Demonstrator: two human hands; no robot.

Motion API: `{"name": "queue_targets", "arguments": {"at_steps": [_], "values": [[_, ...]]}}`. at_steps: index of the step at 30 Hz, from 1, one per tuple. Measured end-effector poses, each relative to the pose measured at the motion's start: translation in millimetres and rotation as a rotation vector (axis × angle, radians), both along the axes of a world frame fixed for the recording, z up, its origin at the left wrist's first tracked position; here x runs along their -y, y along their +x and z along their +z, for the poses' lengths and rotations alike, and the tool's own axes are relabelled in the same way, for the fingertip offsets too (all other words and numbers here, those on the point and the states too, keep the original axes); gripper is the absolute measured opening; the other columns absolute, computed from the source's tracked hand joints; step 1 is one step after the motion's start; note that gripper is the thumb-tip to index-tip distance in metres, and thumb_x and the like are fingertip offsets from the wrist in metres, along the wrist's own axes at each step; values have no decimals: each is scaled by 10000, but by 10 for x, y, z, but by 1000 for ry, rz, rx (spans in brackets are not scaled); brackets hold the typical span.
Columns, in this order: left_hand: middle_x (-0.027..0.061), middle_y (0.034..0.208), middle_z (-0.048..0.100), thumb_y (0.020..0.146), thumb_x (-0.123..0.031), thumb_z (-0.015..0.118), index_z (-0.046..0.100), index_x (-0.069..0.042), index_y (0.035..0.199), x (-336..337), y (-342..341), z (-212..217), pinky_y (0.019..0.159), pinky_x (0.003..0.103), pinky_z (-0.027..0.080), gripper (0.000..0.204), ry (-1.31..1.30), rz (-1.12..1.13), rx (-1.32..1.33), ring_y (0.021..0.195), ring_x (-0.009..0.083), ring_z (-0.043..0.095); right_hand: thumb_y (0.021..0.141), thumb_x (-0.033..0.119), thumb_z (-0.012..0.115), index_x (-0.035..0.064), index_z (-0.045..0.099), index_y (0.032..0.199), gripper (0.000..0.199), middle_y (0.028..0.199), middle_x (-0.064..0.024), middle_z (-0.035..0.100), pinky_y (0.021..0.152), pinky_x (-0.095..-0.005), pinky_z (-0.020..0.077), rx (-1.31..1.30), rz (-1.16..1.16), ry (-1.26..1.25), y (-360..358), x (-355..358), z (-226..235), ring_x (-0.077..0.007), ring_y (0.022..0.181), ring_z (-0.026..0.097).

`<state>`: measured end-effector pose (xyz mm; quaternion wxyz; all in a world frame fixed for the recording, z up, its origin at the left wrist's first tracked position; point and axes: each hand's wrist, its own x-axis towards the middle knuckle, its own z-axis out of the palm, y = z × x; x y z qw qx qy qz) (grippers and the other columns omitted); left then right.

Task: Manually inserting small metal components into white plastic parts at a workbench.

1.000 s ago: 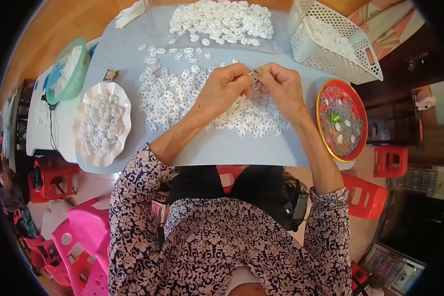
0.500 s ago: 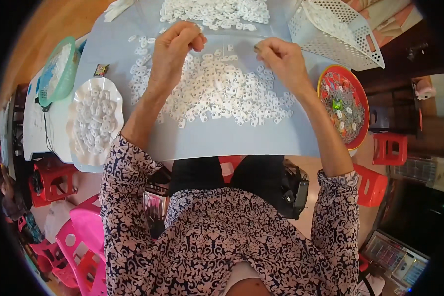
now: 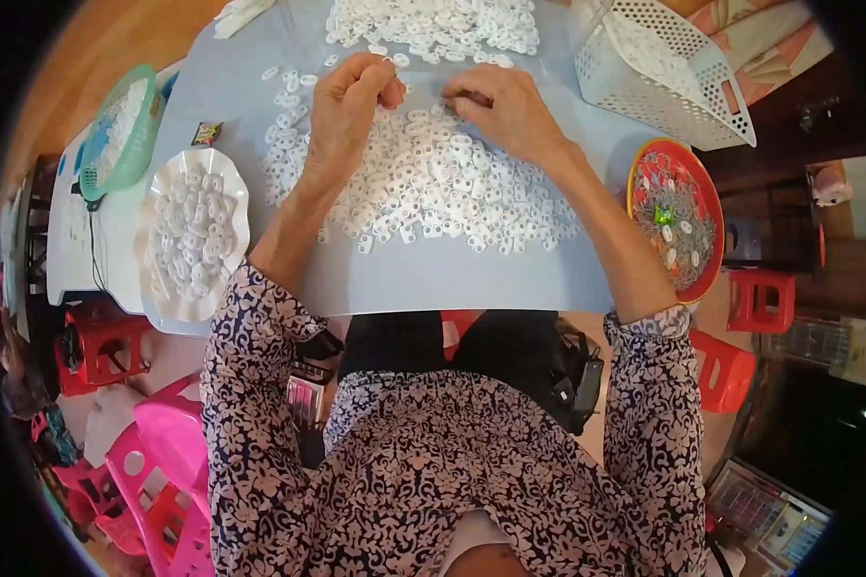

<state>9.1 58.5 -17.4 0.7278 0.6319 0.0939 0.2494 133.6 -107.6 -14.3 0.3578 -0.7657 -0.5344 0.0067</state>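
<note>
Small flat white plastic pieces with holes point(image 3: 443, 188) lie in a loose heap on the blue-grey table point(image 3: 433, 281). Over the heap's far left part, my left hand point(image 3: 354, 106) is closed in a pinch, with a white piece showing at its fingertips. My right hand point(image 3: 510, 111) hovers to the right of it, thumb and fingers pressed together; whatever it may hold is too small to make out. A short gap separates the two hands. At the far side of the table lies a second pile of white pieces point(image 3: 433, 24).
A scalloped white dish point(image 3: 147, 240) of white pieces sits at the left, near a small wrapper point(image 3: 206, 134) and a green basket point(image 3: 150, 130). On the right are a red tray point(image 3: 707, 197) with grey metal bits and a perforated white basket point(image 3: 688, 120).
My right hand has moved left, closer to my left hand, which stays pinched at nearly the same place. The whole view has shifted slightly.
</note>
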Motion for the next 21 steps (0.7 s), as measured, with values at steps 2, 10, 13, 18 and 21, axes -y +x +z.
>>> {"name": "queue_targets", "arguments": {"at_steps": [2, 10, 13, 18, 21], "values": [[30, 676, 575, 883, -119, 543, 617, 2, 802, 19, -2, -11, 653, 254, 439, 163, -34, 23, 53, 665, 107, 526, 805, 36, 635, 28, 662, 929, 127, 807, -76, 627, 621, -286, 470, -2, 18, -7, -14, 13, 3, -171, 673, 582], [29, 679, 569, 893, -127, 535, 613, -4, 807, 19, -32, -13, 670, 259, 445, 169, -84, 29, 15, 683, 112, 530, 770, 18, 659, 1, 638, 851, 85, 785, -69, 617, 582, -280, 459, -46, -13, -84, -41, 112, 101, -151, 634, 568], [25, 680, 565, 893, -126, 530, 603, -10, 790, 66, -24, -11, 675, 258, 442, 172, -91, -1, 31, 682, 109, 526, 783, 26, 653, -2, 639, 843, 68, 773, -75, 619, 578, -281, 454, -50, -1, -76, -52, 79, 89, -148, 629, 564], [12, 673, 548, 888, -136, 538, 591, -28, 764, 70, -39, 17, 673, 257, 430, 174, -85, 3, -38, 680, 104, 513, 818, 84, 652, -1, 649, 865, 98, 667, -57, 585, 527, -265, 403, -153, -5, -41, -70, 132, 98, -105, 561, 486], [8, 673, 544, 885, -138, 539, 587, -34, 756, 58, -59, -5, 677, 261, 425, 172, -85, -15, -23, 690, 106, 515, 819, 98, 656, 0, 652, 871, 111, 620, -42, 556, 507, -264, 379, -214, -44, -64, -83, 199, 191, -89, 543, 445]]}}
